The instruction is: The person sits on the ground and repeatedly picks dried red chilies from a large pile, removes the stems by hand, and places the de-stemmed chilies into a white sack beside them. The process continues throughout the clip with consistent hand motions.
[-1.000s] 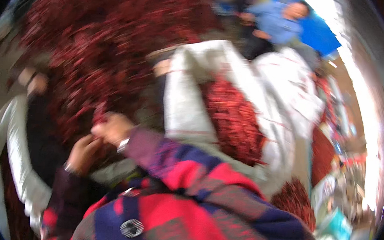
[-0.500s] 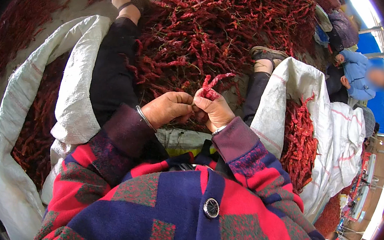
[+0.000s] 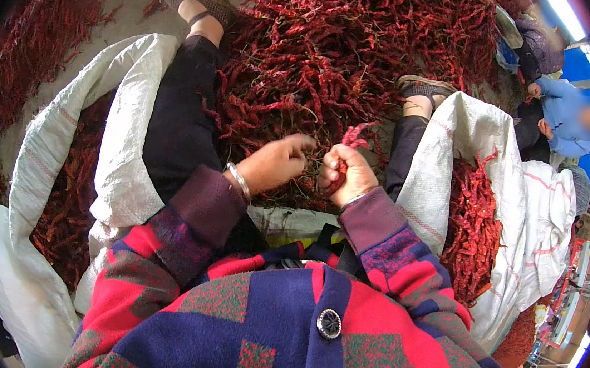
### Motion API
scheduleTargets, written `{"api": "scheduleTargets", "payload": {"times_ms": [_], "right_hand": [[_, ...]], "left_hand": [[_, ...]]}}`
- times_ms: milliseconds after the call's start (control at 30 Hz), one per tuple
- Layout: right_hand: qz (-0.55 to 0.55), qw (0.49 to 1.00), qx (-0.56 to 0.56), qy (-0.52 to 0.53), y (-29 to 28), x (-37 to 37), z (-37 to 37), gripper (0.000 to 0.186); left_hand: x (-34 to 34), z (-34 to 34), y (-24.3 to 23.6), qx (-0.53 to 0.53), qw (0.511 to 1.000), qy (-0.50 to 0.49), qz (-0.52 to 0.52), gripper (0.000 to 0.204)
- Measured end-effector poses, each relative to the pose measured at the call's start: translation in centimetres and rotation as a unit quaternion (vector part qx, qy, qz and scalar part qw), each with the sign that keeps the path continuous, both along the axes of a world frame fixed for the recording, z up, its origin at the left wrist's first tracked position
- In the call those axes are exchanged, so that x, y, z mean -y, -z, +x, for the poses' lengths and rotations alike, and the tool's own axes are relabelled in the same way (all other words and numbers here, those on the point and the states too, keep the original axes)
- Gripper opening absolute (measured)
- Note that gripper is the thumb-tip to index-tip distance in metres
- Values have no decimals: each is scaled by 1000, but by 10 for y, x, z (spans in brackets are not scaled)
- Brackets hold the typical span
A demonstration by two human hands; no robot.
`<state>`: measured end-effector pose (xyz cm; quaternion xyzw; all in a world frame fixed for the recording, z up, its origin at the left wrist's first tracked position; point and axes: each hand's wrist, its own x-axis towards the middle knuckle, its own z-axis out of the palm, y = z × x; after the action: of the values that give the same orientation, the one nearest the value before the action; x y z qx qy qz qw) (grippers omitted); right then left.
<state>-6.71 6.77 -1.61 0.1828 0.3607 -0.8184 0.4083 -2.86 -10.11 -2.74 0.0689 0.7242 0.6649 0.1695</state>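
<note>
My right hand (image 3: 348, 177) is closed around a few dried red chilies (image 3: 356, 136); their wrinkled ends stick out above the fist and below the fingers. To its left, my left hand (image 3: 275, 164) is apart from it, fingers loosely stretched and slightly blurred, with nothing visible in them. Both hands hover over the near edge of a large heap of dried red chilies (image 3: 308, 63), many with pale stems, which spreads out between my feet.
An open white woven sack (image 3: 125, 155) with chilies inside stands at my left, and another white sack (image 3: 435, 166) with bright red chilies (image 3: 473, 235) at my right. More chilies (image 3: 42, 28) cover the floor far left. A person in blue (image 3: 565, 115) sits far right.
My hands were together at the chilies; the left has now pulled away to the left and loosened. My right hand keeps its chilies. The whole view has shifted slightly.
</note>
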Motion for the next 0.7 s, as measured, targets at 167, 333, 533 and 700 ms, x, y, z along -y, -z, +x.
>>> {"api": "scheduleTargets", "payload": {"times_ms": [167, 333, 533, 700], "right_hand": [[15, 1000, -14, 16, 0, -12, 6, 9], [13, 999, -25, -25, -11, -17, 13, 7], [79, 996, -42, -19, -1, -13, 13, 18], [105, 993, -21, -51, 6, -13, 16, 22]], "left_hand": [[-14, -64, 23, -52, 983, -50, -172, 55], [-2, -79, 36, 23, 969, -51, -241, 33], [-9, -18, 3, -36, 981, -92, -168, 23], [3, 21, -11, 0, 982, -86, -169, 21]]}}
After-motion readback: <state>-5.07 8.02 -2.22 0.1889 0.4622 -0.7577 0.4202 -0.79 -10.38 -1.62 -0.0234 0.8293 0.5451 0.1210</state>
